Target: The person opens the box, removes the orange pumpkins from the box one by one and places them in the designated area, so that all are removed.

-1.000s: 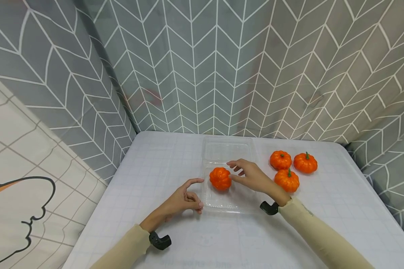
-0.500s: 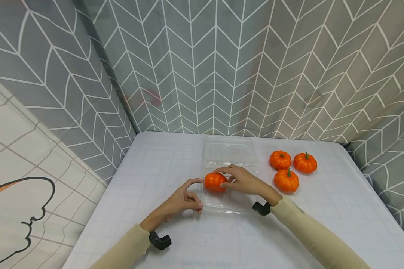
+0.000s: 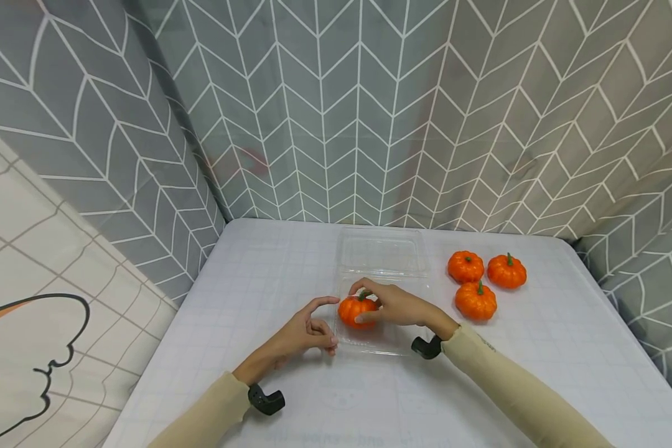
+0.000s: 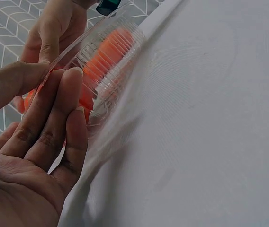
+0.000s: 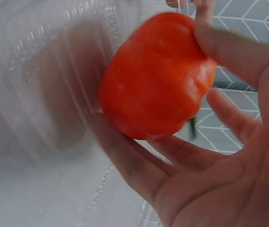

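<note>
My right hand [image 3: 400, 305] holds a small glossy orange pumpkin [image 3: 350, 314] between thumb and fingers, low over the near half of a clear plastic clamshell box [image 3: 381, 255]. In the head view its green stem points up. The right wrist view shows the pumpkin [image 5: 153, 80] large, with fingers below it and the thumb at its upper side. At the box's left edge, my left hand [image 3: 305, 330] pinches the rim. In the left wrist view, thumb and fingertips meet at the box wall [image 4: 137, 35], with orange showing through the ribbed plastic.
Three more orange pumpkins [image 3: 476, 302] sit grouped on the white-covered table [image 3: 280, 261], right of the box. The box's lid half lies open toward the back. A grey patterned curtain [image 3: 313, 124] hangs behind the table.
The pumpkin has moved slightly left and nearer, and turned so its stem faces up. My right hand followed, its fingers now around it. The left hand stays in place.
</note>
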Demonstrator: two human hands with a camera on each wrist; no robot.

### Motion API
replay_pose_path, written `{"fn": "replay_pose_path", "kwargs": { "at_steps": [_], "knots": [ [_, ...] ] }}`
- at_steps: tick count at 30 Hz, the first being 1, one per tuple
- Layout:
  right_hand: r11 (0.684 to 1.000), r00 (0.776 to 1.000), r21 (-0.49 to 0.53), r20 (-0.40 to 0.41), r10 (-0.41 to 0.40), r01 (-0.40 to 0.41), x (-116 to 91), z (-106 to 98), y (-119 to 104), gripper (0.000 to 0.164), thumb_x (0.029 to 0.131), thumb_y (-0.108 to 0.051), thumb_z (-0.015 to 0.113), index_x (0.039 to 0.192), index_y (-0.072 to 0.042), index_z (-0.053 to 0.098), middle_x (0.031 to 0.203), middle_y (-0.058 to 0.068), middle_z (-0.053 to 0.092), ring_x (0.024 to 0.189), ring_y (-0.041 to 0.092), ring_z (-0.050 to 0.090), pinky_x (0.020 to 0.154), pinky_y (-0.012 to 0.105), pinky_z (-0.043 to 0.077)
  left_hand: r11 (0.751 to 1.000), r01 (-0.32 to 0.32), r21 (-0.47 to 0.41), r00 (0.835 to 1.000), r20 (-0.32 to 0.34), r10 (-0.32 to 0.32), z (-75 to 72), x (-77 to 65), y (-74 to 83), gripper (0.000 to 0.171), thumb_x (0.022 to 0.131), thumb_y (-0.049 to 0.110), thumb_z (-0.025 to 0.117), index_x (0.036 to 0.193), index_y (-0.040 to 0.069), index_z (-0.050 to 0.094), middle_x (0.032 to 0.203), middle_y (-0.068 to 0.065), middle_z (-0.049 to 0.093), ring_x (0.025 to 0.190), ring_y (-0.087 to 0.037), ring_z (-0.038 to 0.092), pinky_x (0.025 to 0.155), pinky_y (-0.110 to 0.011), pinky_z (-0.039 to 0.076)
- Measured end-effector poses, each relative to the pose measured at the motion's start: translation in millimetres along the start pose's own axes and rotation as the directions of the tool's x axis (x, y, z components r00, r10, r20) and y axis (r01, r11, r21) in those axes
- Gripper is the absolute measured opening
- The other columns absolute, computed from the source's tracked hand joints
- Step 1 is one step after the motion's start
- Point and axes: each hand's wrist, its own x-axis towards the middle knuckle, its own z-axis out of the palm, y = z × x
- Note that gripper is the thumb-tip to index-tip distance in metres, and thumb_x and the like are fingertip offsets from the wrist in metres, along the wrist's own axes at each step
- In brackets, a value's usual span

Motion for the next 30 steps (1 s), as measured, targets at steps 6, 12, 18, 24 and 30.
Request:
{"fn": "replay_pose_path", "kwargs": {
  "at_steps": [6, 12, 18, 24, 30],
  "knots": [
    [0.998, 0.998, -0.049, -0.046, 0.033, -0.036, 2, 0, 5, 0.074, 0.085, -0.023, 0.087, 0.14, -0.007, 0.039, 0.136, 0.019, 0.06, 0.125, 0.035, 0.059, 0.106, 0.052, 0.047, 1.0, 0.0, -0.005, 1.0, 0.005, 0.0, -0.7, 1.4, -2.2, 0.085, 0.092, 0.004, 0.077, 0.16, 0.019, 0.029, 0.09, -0.016, 0.074, 0.08, -0.027, 0.073, 0.08, -0.042, 0.06],
    [0.994, 0.998, -0.1, -0.048, 0.034, -0.038, 1, -3, 10, 0.063, 0.081, -0.018, 0.09, 0.133, -0.011, 0.057, 0.131, 0.006, 0.063, 0.116, 0.025, 0.06, 0.102, 0.046, 0.051, 1.0, 0.003, -0.001, 1.0, 0.003, -0.003, -0.6, 1.3, -2.1, 0.086, 0.092, 0.004, 0.078, 0.16, 0.018, 0.028, 0.089, -0.016, 0.074, 0.079, -0.027, 0.073, 0.08, -0.041, 0.059],
    [0.995, 0.998, -0.102, -0.059, 0.017, -0.023, 0, -5, 12, 0.061, 0.081, -0.019, 0.09, 0.134, -0.015, 0.06, 0.132, 0.005, 0.064, 0.115, 0.025, 0.06, 0.099, 0.046, 0.053, 1.0, 0.0, -0.001, 1.0, 0.003, 0.0, -0.4, 1.4, -1.4, 0.086, 0.091, 0.005, 0.078, 0.16, 0.018, 0.028, 0.089, -0.015, 0.074, 0.079, -0.027, 0.073, 0.08, -0.042, 0.06],
    [0.995, 0.996, -0.104, -0.094, -0.01, 0.0, -1, -6, 10, 0.063, 0.081, -0.02, 0.09, 0.136, -0.012, 0.062, 0.134, 0.007, 0.063, 0.117, 0.027, 0.06, 0.099, 0.046, 0.053, 1.0, -0.002, 0.006, 1.0, 0.002, 0.002, -0.1, 1.1, -1.1, 0.086, 0.092, 0.005, 0.078, 0.16, 0.017, 0.028, 0.088, -0.015, 0.073, 0.079, -0.027, 0.073, 0.08, -0.041, 0.06],
    [0.992, 0.988, -0.123, -0.146, -0.05, 0.032, -3, -8, 10, 0.065, 0.081, -0.022, 0.09, 0.138, -0.01, 0.061, 0.137, 0.006, 0.063, 0.122, 0.029, 0.059, 0.104, 0.049, 0.05, 1.0, -0.003, 0.006, 1.0, 0.0, 0.003, 0.5, 0.7, 0.6, 0.086, 0.091, 0.006, 0.079, 0.16, 0.017, 0.029, 0.088, -0.015, 0.073, 0.079, -0.027, 0.073, 0.08, -0.04, 0.06]
  ]
}}
